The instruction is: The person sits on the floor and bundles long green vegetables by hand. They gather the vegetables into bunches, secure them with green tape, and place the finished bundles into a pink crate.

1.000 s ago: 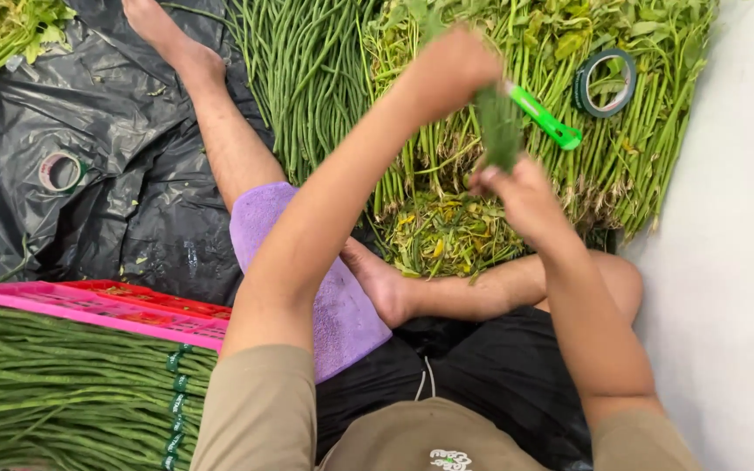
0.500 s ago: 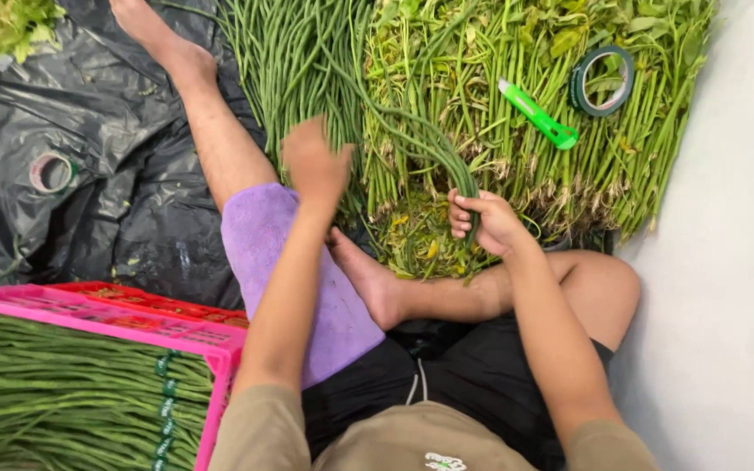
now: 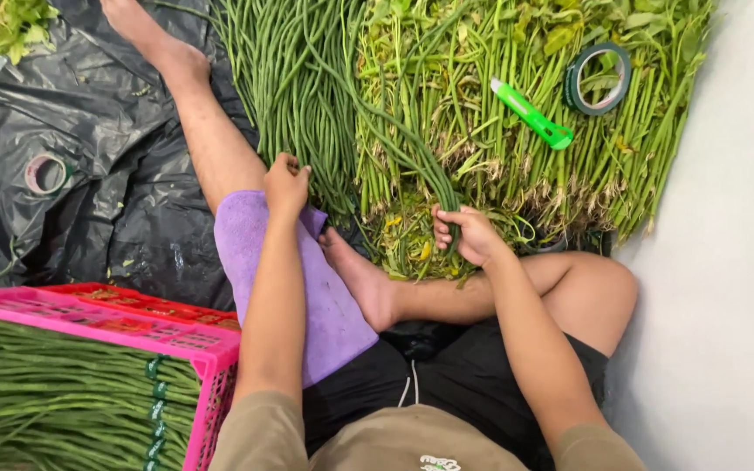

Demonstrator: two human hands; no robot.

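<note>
1. Head view: right hand [image 3: 469, 234] is closed around a small bunch of long beans [image 3: 412, 153], whose stems arch up over the leafy greens [image 3: 499, 174].
2. Left hand [image 3: 285, 185] rests loosely curled at the edge of the loose bean pile [image 3: 294, 87], above the purple cloth [image 3: 325, 296]; whether it grips anything, I cannot tell.
3. Done, as I judge: taped bundles fill the pink crate [image 3: 133, 336].
4. Left: a large loose pile. Tape roll [image 3: 598, 78] and green cutter [image 3: 531, 113] lie unused on the greens.
</note>
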